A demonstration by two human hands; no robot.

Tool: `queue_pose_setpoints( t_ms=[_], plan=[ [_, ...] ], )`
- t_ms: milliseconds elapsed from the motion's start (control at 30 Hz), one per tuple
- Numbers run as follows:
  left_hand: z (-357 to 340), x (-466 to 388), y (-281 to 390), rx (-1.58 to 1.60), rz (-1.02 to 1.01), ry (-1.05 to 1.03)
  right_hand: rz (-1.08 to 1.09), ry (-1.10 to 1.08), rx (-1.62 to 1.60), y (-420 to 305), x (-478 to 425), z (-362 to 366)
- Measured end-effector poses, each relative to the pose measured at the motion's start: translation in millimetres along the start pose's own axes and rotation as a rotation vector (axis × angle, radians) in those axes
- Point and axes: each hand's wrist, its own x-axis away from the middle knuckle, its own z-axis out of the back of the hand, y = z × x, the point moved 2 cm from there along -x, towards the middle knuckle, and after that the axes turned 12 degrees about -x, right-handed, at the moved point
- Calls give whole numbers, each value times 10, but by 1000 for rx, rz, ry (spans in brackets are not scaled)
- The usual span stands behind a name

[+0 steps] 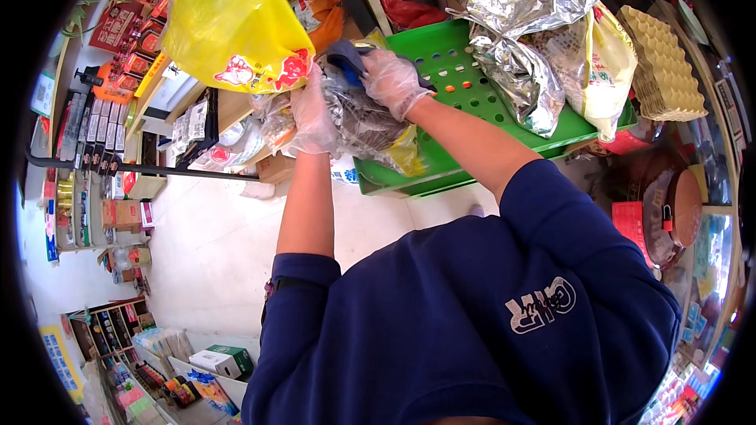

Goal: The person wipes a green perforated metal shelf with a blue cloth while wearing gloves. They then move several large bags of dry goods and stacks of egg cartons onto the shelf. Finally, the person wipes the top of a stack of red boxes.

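Both my hands wear clear plastic gloves. My left hand (pixel 314 112) is raised at the lower corner of a large yellow plastic bag (pixel 239 23) with red print; the bag hides its fingertips. My right hand (pixel 391 81) grips a dark blue-grey cloth (pixel 348 62) over the left part of a green perforated plastic crate (pixel 455 50). Beneath and between the hands lies a clear plastic bag with dark contents (pixel 369 121), its yellow end over the crate's edge. Crumpled silver foil bags (pixel 520 71) and a printed white-and-yellow bag (pixel 605 65) rest on the crate's right side.
Stacked egg trays (pixel 664 65) stand right of the crate. A large brown jar (pixel 655 212) with a round lid is at the right. Shelves with small boxed goods (pixel 106 124) line the left. Below lies a pale tiled floor (pixel 207 248). An orange bag (pixel 319 12) sits on the shelf behind.
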Motion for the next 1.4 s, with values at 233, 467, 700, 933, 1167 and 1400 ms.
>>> queue_pose_setpoints(
  t_ms=[233,467,700,933,1167,1400],
  plan=[
    [65,66,88,-105,-120,-219,-205,-82,214,434,255,311],
    [130,690,-227,-369,-398,189,-316,-204,287,464,1033,1134],
    [-1179,922,75,-399,-479,-528,-138,-287,326,596,1670,783],
    [-2829,576,189,-719,50,-527,-162,-303,274,623,1697,841],
    [-3185,32,-391,-604,-41,-388,-127,-237,151,689,1709,739],
    [-2835,342,46,-75,-278,-374,-86,-236,259,709,1757,730]
  ],
)
